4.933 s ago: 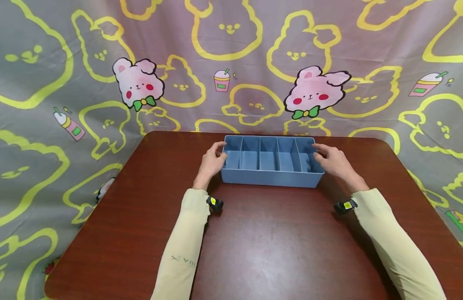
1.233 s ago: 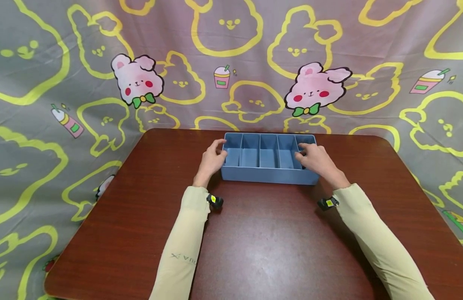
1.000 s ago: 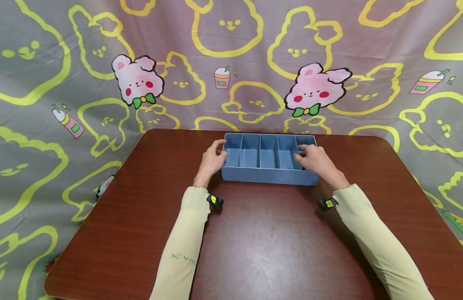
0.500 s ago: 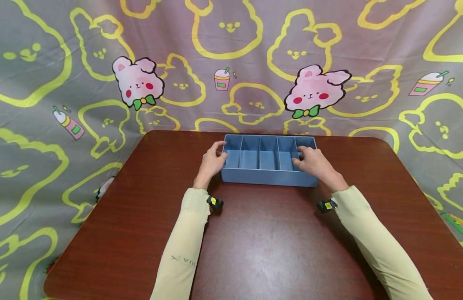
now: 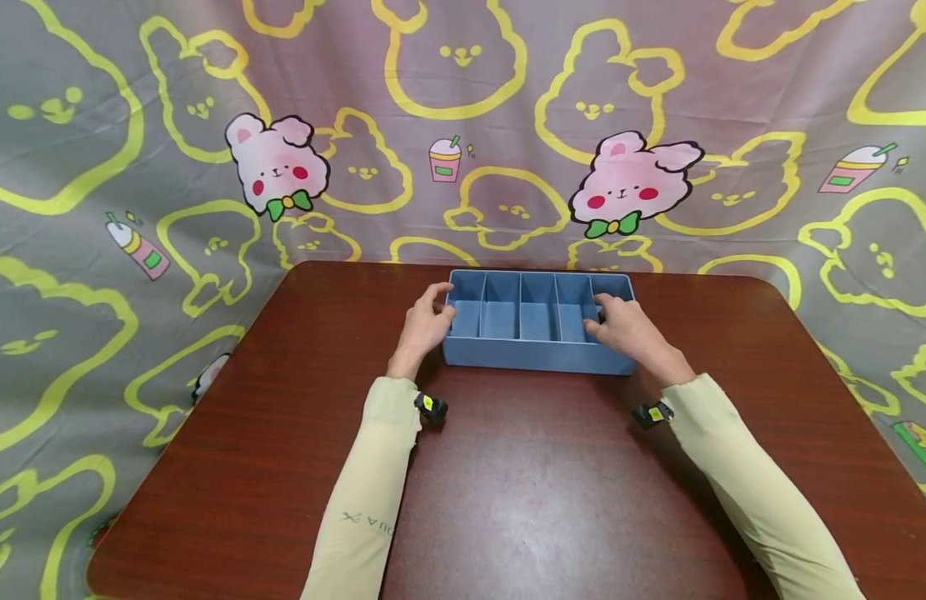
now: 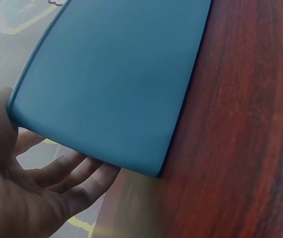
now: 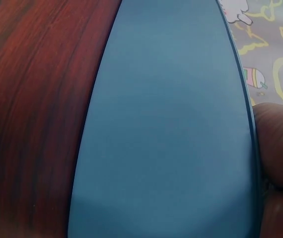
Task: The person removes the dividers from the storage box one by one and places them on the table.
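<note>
A blue organizer box (image 5: 538,356) with several compartments stands near the back of the table, its long front wall towards me. At its left end, my left hand (image 5: 423,323) grips the end wall; in the left wrist view the thumb lies at the rim and curled fingers (image 6: 89,186) show past the wall's edge. My right hand (image 5: 629,327) reaches over the right-end compartment, thumb and index finger at the rightmost divider (image 5: 593,287), which they appear to pinch. The front wall (image 7: 166,124) hides most of that hand in the right wrist view.
The brown wooden table (image 5: 500,492) has rounded back corners. A grey curtain (image 5: 508,75) with yellow outlines and pink rabbits hangs behind it and along both sides. A small black camera sits on each wrist (image 5: 431,407).
From the box's right end wall, my right hand has shifted left to the rightmost divider. Over the last second it has barely moved. My left hand and the box keep their place.
</note>
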### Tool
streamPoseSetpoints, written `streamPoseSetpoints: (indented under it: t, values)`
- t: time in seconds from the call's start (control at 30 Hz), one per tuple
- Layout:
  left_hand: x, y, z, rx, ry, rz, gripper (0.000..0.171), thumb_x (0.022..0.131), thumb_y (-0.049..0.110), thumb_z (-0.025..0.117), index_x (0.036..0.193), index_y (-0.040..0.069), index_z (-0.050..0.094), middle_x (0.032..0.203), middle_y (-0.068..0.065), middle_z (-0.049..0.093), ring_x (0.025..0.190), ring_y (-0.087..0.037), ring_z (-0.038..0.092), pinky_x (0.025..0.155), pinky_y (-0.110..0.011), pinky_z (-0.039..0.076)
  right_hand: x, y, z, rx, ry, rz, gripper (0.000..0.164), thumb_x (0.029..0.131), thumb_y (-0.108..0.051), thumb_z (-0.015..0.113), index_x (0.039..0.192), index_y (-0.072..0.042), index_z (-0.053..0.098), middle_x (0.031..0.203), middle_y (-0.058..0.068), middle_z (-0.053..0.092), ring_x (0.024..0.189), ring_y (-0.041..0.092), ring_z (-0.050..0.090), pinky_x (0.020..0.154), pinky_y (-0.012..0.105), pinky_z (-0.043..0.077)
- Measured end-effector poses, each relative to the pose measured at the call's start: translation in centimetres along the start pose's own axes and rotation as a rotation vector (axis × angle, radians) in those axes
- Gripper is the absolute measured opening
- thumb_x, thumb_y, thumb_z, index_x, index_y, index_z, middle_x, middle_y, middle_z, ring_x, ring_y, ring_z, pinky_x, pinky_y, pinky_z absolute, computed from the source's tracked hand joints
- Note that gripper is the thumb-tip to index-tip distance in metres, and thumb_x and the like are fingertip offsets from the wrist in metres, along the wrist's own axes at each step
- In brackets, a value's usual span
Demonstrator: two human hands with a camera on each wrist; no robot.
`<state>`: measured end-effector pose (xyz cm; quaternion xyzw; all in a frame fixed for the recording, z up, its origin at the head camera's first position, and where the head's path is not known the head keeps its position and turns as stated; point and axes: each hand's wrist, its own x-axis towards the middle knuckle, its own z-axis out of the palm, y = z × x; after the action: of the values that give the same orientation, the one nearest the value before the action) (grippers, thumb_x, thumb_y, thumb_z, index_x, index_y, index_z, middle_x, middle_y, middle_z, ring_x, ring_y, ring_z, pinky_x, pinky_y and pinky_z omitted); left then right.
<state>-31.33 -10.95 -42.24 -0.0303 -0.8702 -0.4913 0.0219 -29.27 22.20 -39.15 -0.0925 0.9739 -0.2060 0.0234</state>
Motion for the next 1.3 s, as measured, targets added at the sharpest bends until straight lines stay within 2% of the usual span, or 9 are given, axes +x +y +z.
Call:
streamPoseSetpoints:
  t: [0.47,0.83,1.03,1.3]
  values:
    - [0.03,-0.05,0.14,0.017,0.006,0.016,0.047,0.095,0.022,0.050,0.142,0.024,0.048,0.102,-0.008,0.064,0.074,-0.022,0.057,0.063,-0.034,0.043,-0.06,0.19,0.01,0.013,0.007,-0.004,0.060,0.095,-0.023,0.057,0.140,0.011,0.040,0.122,0.035,0.060,0.096,0.037,0.067,0.081,0.049,0.055]
    - [0.03,-0.05,0.15,0.019,0.014,0.021,0.047,0.095,0.022,0.050,0.142,0.025,0.048,0.102,-0.009,0.064,0.073,-0.022,0.057,0.063,-0.033,0.044,0.09,0.47,0.04,0.017,0.042,-0.022,0.055,0.090,-0.016,0.052,0.137,0.010,0.044,0.104,0.028,0.066,0.066,0.022,0.059,0.063,0.034,0.046]
    - [-0.02,-0.10,0.23,0.007,0.005,0.016,0.046,0.096,0.022,0.049,0.142,0.026,0.047,0.102,-0.008,0.063,0.072,-0.022,0.056,0.062,-0.034,0.043,0.03,0.47,0.13,0.026,0.056,-0.016,0.055,0.088,-0.014,0.052,0.137,0.010,0.045,0.097,0.025,0.066,0.058,0.019,0.055,0.059,0.032,0.043]
    - [-0.03,0.05,0.16,0.012,0.006,0.015,0.047,0.096,0.022,0.050,0.143,0.024,0.047,0.102,-0.008,0.062,0.073,-0.023,0.056,0.064,-0.034,0.043,-0.09,0.32,-0.02,0.041,0.077,-0.019,0.054,0.087,-0.013,0.051,0.136,0.010,0.046,0.105,0.029,0.066,0.058,0.020,0.055,0.059,0.032,0.043]
